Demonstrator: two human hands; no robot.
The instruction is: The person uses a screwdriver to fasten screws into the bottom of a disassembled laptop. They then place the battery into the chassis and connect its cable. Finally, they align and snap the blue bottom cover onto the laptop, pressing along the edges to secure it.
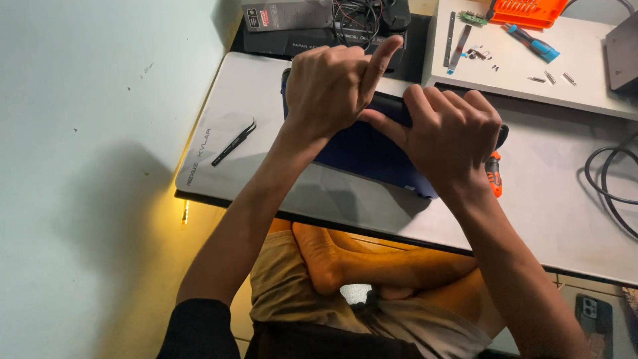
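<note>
Leftmost, a pair of thin black tweezers (234, 142) lies on the pale grey bench mat (279, 193), well apart from the flat dark blue slab-shaped device (362, 151) that sits in the middle of the mat. The left hand (332, 86) rests on the device's far left corner, fingers curled into a loose fist and the thumb stuck out toward the far edge. Just right of it, the right hand (452, 136) presses on the device's far right edge, fingers bent and close together, gripping the rim. An orange-handled screwdriver (493, 174) peeks out right of the device, touching that hand's side. Beyond the device, small loose screws and metal parts (551, 78) lie on a white board (585, 93).

Likely risk: uneven pressing could crack the device's casing, or a slipping hand could knock the screwdriver off.
</note>
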